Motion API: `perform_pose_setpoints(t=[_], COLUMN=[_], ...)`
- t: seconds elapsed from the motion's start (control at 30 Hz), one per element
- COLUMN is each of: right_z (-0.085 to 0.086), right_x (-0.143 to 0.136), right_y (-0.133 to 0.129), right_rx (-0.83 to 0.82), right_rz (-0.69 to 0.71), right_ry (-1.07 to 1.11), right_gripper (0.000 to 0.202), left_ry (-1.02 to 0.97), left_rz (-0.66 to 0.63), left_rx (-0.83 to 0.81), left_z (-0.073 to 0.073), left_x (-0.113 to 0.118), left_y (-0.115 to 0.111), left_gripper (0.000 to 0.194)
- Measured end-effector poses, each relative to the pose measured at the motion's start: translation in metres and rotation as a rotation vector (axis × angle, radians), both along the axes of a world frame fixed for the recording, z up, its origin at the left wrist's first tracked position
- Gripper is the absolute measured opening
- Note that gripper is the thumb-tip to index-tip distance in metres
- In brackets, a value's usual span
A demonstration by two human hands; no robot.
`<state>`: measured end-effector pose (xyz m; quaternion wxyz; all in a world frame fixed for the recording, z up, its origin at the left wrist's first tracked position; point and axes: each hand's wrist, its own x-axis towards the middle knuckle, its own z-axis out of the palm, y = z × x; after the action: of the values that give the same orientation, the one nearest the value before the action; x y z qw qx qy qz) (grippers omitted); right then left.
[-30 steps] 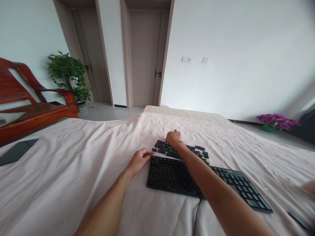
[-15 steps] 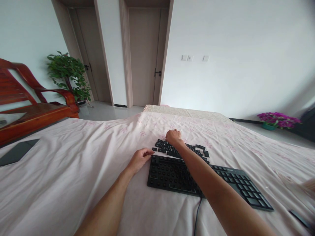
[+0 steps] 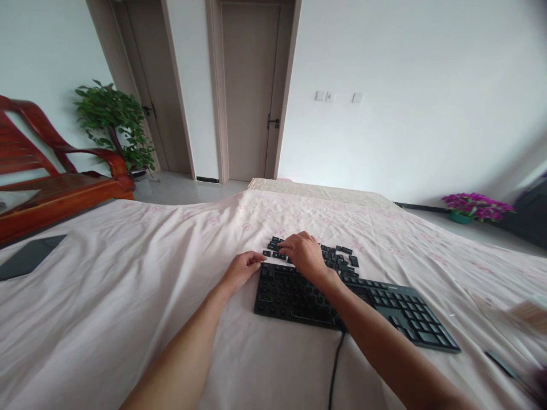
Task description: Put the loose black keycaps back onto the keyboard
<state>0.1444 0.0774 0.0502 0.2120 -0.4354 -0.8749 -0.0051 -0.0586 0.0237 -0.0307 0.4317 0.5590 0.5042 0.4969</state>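
A black keyboard (image 3: 273, 310) lies on the pink-white cloth; its left section is bare of keycaps, while the keys on its right end are in place. Loose black keycaps (image 3: 342, 259) are spread in rows just beyond it. My left hand (image 3: 244, 269) is beside the keyboard's far left corner, thumb and fingertips pressed together; whether anything is between them cannot be seen. Over the loose keycaps, close to the keyboard's far edge, is my right hand (image 3: 304, 256), with fingers bent in a pinch. What its fingertips hold, if anything, is too small to make out.
A black cable (image 3: 335, 364) runs from the keyboard toward me. A dark flat panel (image 3: 32, 256) lies at the left. A slim dark object (image 3: 499, 363) and a blurred brownish item (image 3: 530, 316) are at the right. A wooden chair (image 3: 64, 165) stands beyond the cloth.
My right hand has drawn back toward me from the far side of the keycaps. My left hand has stayed by the keyboard's corner. The view has shifted slightly.
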Motion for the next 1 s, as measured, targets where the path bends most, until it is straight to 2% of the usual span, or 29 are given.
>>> perform_pose_setpoints(t=[0.1,0.23,0.47,0.73,1.0], right_z=[-0.008,-0.018,-0.026,-0.025,-0.025], right_x=[0.01,0.012,0.006,0.001,-0.003], right_y=[-0.032,-0.053,-0.058,-0.059,-0.066], right_rx=[0.036,0.051,0.084,0.109,0.117], right_rz=[0.074,0.093,0.106,0.108,0.116], right_ry=[0.014,-0.012,-0.051,-0.188,-0.287], right_gripper=[0.015,0.014,0.016,0.011,0.018], left_ry=[-0.004,0.006,0.004,-0.01,-0.004], left_rz=[-0.007,-0.009,-0.005,-0.011,-0.022], left_rx=[-0.006,0.01,0.008,0.001,0.012], left_z=[0.0,0.0,0.002,0.007,0.001], left_x=[0.0,0.0,0.001,0.002,0.001], left_y=[-0.001,-0.001,-0.002,-0.004,-0.002], left_gripper=[0.027,0.027,0.026,0.027,0.028])
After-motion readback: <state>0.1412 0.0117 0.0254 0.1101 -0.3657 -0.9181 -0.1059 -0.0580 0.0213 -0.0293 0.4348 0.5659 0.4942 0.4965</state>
